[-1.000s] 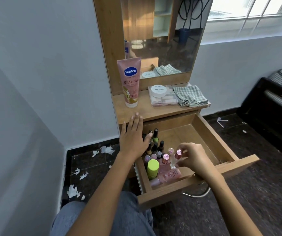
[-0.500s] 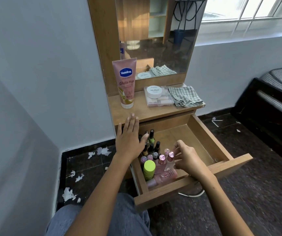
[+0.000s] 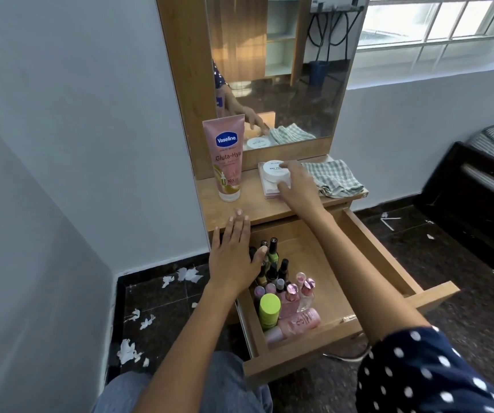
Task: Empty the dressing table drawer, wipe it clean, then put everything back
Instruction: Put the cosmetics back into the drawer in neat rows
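Note:
The wooden drawer (image 3: pixel 384 257) is pulled out below the dressing table top (image 3: pixel 248 204). Its left half holds several small nail polish bottles (image 3: pixel 278 269), a green-capped bottle (image 3: pixel 269 311) and a pink bottle (image 3: pixel 300 321) lying on its side. My left hand (image 3: pixel 233 254) lies flat on the drawer's left edge, thumb against a bottle cap. On the table top, my right hand (image 3: pixel 299 186) has thumb and fingers curled round a white round tub (image 3: pixel 274 171), which sits on a flat pink box (image 3: pixel 269 192).
A pink Vaseline tube (image 3: pixel 227 156) stands upright at the table's left, and a checked cloth (image 3: pixel 335 177) lies at its right. The mirror (image 3: pixel 284 70) rises behind. Paper scraps (image 3: pixel 186 275) litter the dark floor. A dark bed frame (image 3: pixel 478 186) stands at the right.
My right hand left the pink bottles in the drawer and rose to the table top, where it now holds the white tub. The left hand stayed in place.

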### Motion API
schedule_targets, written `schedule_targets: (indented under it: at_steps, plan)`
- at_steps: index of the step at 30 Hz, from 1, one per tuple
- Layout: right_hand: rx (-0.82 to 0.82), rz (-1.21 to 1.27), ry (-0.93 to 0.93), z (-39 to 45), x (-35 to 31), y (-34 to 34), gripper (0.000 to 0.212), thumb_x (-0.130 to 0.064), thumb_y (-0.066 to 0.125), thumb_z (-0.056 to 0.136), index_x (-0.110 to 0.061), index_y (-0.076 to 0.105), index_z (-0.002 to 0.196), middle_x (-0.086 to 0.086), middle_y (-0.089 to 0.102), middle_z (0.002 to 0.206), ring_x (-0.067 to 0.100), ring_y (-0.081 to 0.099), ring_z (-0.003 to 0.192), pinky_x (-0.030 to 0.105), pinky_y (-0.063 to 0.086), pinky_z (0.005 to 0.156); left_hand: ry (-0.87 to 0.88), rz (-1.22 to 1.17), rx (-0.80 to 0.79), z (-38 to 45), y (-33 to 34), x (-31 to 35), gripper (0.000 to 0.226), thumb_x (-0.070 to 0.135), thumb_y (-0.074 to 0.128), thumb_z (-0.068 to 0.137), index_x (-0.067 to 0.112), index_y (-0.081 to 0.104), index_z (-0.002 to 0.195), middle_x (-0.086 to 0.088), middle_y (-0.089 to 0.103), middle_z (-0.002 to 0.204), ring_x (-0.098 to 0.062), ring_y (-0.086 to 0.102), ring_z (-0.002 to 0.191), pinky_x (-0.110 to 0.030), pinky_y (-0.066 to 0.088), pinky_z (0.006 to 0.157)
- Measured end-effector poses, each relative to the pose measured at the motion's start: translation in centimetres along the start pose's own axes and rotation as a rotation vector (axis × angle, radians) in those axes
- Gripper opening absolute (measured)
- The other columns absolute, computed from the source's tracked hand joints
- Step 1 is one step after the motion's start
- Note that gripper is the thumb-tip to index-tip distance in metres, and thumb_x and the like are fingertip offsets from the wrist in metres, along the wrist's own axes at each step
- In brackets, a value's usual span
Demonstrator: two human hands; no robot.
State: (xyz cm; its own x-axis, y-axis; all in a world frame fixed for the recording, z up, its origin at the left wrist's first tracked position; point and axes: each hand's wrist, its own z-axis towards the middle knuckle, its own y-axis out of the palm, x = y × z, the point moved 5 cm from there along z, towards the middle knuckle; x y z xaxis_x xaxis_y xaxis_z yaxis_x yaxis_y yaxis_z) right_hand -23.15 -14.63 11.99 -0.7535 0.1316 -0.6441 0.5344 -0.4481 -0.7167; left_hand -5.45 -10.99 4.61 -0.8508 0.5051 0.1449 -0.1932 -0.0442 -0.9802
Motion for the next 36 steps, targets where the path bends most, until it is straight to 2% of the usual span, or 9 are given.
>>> schedule_targets:
  at_steps: [2, 4, 7, 10, 13, 17, 23, 29, 36]
  plan:
    - [-0.009, -0.154, 0.006, 1.9, -0.3, 1.3, 0.038, -0.015, 0.049, 0.091, -0.012, 0.051, 0.129, 0.014, 0.054, 0.131, 0.032, 0.047, 0.123, 0.047, 0.028, 0.108, 0.003, -0.011, -0.003, 0.0, 0.0, 0.0, 0.071, 0.055, 0.019, 0.098, 0.017, -0.01, 0.151, -0.001, -0.021, 0.157, -0.016, -0.016, 0.144, -0.038, -0.013, 0.114]
    - [-0.011, -0.238, 0.024, 2.7, -0.7, 2.2, 0.035, -0.015, 0.047, 0.092, -0.012, 0.053, 0.126, 0.013, 0.055, 0.131, 0.032, 0.047, 0.123, 0.045, 0.025, 0.107, 0.008, -0.013, 0.0, -0.1, 0.2, -0.1, 0.071, 0.055, 0.017, 0.098, 0.017, -0.011, 0.151, -0.001, -0.021, 0.157, -0.016, -0.016, 0.144, -0.038, -0.013, 0.114]
    - [-0.01, -0.061, 0.003, 2.6, -1.6, 2.8, 0.037, -0.006, 0.047, 0.089, -0.006, 0.054, 0.125, 0.015, 0.055, 0.128, 0.03, 0.051, 0.117, 0.039, 0.038, 0.097, 0.016, -0.011, 0.008, -0.1, 0.2, -0.1, 0.071, 0.055, 0.016, 0.098, 0.017, -0.011, 0.151, -0.002, -0.02, 0.157, -0.017, -0.015, 0.145, -0.038, -0.012, 0.114]
    - [0.015, 0.069, -0.002, 1.8, -1.2, 2.5, 0.038, -0.004, 0.049, 0.087, -0.005, 0.053, 0.125, 0.015, 0.057, 0.126, 0.029, 0.053, 0.116, 0.038, 0.043, 0.094, 0.006, -0.015, 0.008, -0.1, 0.2, -0.1, 0.072, 0.055, 0.019, 0.098, 0.018, -0.011, 0.151, -0.001, -0.021, 0.157, -0.016, -0.016, 0.145, -0.038, -0.013, 0.113]
    - [0.062, -0.069, 0.049, 1.3, 0.3, 1.8, 0.044, -0.021, 0.059, 0.086, -0.008, 0.051, 0.127, 0.016, 0.052, 0.13, 0.033, 0.05, 0.118, 0.043, 0.041, 0.099, 0.004, -0.006, 0.024, -0.1, 0.2, 0.1, 0.071, 0.055, 0.017, 0.097, 0.017, -0.011, 0.151, 0.0, -0.02, 0.157, -0.015, -0.016, 0.145, -0.037, -0.014, 0.113]
    - [-0.097, -0.323, 0.134, 1.0, 1.8, 2.7, 0.072, -0.05, 0.07, 0.076, -0.012, 0.044, 0.131, 0.02, 0.041, 0.14, 0.037, 0.035, 0.132, 0.049, 0.031, 0.109, 0.005, -0.014, 0.021, -0.2, 0.0, 0.1, 0.071, 0.053, 0.022, 0.098, 0.017, -0.011, 0.151, 0.0, -0.02, 0.157, -0.014, -0.016, 0.144, -0.038, -0.013, 0.114]
    - [-0.045, -0.368, 0.198, 1.1, 1.5, 3.2, 0.085, -0.063, 0.07, 0.07, -0.013, 0.041, 0.132, 0.024, 0.034, 0.143, 0.04, 0.03, 0.134, 0.051, 0.027, 0.11, 0.002, -0.034, 0.008, -0.3, -0.3, 0.1, 0.072, 0.053, 0.022, 0.099, 0.017, -0.012, 0.151, 0.0, -0.022, 0.156, -0.013, -0.018, 0.144, -0.038, -0.014, 0.114]
    - [0.038, -0.379, 0.167, -0.3, 0.9, 2.4, 0.076, -0.059, 0.068, 0.072, -0.009, 0.046, 0.125, 0.02, 0.043, 0.133, 0.038, 0.041, 0.12, 0.046, 0.036, 0.1, 0.0, -0.048, 0.008, -0.3, -0.3, 0.1, 0.072, 0.054, 0.022, 0.098, 0.017, -0.011, 0.151, 0.0, -0.021, 0.157, -0.013, -0.017, 0.144, -0.038, -0.013, 0.114]
    - [0.033, -0.308, 0.201, -4.2, 1.6, 1.6, 0.073, -0.055, 0.074, 0.066, -0.012, 0.048, 0.119, 0.016, 0.045, 0.13, 0.036, 0.039, 0.122, 0.047, 0.035, 0.103, 0.004, -0.062, 0.01, -0.4, -0.2, 0.0, 0.072, 0.054, 0.022, 0.098, 0.018, -0.011, 0.151, 0.001, -0.021, 0.157, -0.013, -0.017, 0.144, -0.038, -0.014, 0.114]
